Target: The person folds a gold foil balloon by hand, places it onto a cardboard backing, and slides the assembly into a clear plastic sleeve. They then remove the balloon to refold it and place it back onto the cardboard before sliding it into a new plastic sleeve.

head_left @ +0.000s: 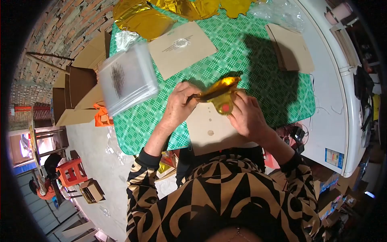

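A shiny, folded gold foil piece point(221, 89) with a reddish round spot on its lower flap is held between my two hands above the table. My left hand point(179, 105) pinches its left end between thumb and fingers. On the other side, my right hand point(248, 115) grips the right edge and the lower flap. Beneath them lies a brown paper piece point(201, 139) with a column of small dark marks, at the table's near edge. The foil and my hands cover its upper part.
The table wears a green checked cloth point(229, 44). At left sits a stack of clear plastic bags point(129, 78), beside a printed brown sheet point(183, 48). Larger gold foil pieces point(185, 10) lie at the back. Brown paper pieces point(290, 48) and clear plastic point(282, 14) are at right.
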`<state>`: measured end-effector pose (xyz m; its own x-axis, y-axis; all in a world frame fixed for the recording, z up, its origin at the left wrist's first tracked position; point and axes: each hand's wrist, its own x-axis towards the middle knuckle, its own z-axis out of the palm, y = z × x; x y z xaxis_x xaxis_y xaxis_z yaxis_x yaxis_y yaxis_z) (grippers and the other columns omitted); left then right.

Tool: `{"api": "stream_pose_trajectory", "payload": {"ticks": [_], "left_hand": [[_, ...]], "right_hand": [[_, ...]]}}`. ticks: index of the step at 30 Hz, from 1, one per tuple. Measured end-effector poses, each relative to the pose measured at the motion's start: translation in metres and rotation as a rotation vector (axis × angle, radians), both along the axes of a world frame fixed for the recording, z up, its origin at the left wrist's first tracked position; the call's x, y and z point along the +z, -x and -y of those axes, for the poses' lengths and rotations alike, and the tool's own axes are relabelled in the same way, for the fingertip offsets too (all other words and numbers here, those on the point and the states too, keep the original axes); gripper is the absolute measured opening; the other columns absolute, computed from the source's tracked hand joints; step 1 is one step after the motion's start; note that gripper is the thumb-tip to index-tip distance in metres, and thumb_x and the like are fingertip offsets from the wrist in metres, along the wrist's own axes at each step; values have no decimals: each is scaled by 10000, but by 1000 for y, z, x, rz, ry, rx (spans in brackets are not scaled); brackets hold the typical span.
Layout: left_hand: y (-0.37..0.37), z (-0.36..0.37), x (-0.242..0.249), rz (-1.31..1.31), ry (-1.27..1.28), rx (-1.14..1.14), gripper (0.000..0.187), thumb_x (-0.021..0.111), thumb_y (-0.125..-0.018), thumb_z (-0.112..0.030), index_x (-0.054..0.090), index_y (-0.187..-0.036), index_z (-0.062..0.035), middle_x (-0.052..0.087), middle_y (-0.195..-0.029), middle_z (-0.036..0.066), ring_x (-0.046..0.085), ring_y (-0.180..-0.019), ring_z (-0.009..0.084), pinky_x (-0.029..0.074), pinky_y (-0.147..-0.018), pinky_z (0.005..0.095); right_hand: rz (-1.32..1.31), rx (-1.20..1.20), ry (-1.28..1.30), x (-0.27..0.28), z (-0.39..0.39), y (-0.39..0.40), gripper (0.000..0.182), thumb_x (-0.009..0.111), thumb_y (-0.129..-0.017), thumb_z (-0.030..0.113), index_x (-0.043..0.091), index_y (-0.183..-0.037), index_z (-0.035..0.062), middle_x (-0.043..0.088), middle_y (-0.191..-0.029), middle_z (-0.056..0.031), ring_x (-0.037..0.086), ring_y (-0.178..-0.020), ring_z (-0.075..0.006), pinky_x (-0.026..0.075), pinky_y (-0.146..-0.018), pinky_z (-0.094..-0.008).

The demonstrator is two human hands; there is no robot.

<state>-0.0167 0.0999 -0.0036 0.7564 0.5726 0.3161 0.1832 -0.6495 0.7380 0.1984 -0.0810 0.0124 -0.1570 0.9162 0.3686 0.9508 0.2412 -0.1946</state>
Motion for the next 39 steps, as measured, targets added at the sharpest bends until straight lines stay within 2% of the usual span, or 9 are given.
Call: {"api": "stream_pose_trajectory", "payload": {"ticks": [6,13,15,21,24,30,31,34,39], "left_hand": [[4,-1,8,-22,-67,-88,381,682,-705,141,726,-1026,-58,695,-1046,88,632,-1024,309,515,-913,395],[4,-2,5,-5,-226,-157,451,693,-732,123,688,-1146,-54,708,-1171,104,663,-1085,340,547,-950,405],[4,2,5,-26,-212,-116,462,716,-760,96,664,-1197,-42,701,-1243,119,672,-1113,366,564,-952,414],[-5,7,30,-6,85,-150,463,770,-875,-14,618,-1313,-6,653,-1380,141,673,-1166,369,563,-991,393],[-14,1,30,-30,83,-218,461,760,-915,-38,597,-1345,4,662,-1374,144,674,-1198,293,542,-1017,358],[-34,-7,30,-69,591,-328,355,641,-992,-2,605,-1345,-24,625,-1426,93,601,-1275,187,480,-1073,330],[-36,-12,30,-115,548,-365,431,588,-988,45,589,-1406,-59,600,-1442,78,601,-1283,206,472,-1089,330],[-32,-10,38,-89,678,-424,547,581,-963,68,568,-1481,-104,611,-1467,82,594,-1324,218,477,-1103,340],[-22,2,32,-198,454,-498,650,585,-912,97,569,-1509,-160,627,-1485,84,567,-1398,274,470,-1160,372]], "right_hand": [[12,-4,35,-7,3,-3,417,719,-849,184,669,-1209,-21,569,-1344,-138,474,-1364,-337,403,-1073,-467],[8,-11,55,-13,7,-4,349,750,-829,170,708,-1135,9,573,-1363,-107,488,-1373,-306,405,-1077,-460],[-16,-19,30,-8,5,-1,375,758,-832,166,699,-1177,30,567,-1378,-99,499,-1360,-285,409,-1074,-450],[-17,-47,19,-4,3,3,491,774,-838,166,645,-1303,75,564,-1387,-69,513,-1334,-261,419,-1059,-437],[-22,-59,30,-7,3,4,523,788,-824,163,635,-1319,87,565,-1385,-61,516,-1331,-260,421,-1057,-439],[-21,-59,25,-10,4,2,520,798,-816,168,632,-1304,102,570,-1374,-54,528,-1318,-259,424,-1053,-451],[-37,-66,18,-8,3,4,511,799,-816,169,634,-1295,103,574,-1365,-54,530,-1317,-262,425,-1051,-455],[-48,-39,-25,-10,3,2,488,804,-815,174,644,-1270,99,579,-1355,-58,533,-1313,-284,423,-1056,-474],[-34,-32,26,-25,9,-4,482,809,-816,193,649,-1255,77,565,-1384,-95,532,-1309,-314,414,-1067,-493]]}}
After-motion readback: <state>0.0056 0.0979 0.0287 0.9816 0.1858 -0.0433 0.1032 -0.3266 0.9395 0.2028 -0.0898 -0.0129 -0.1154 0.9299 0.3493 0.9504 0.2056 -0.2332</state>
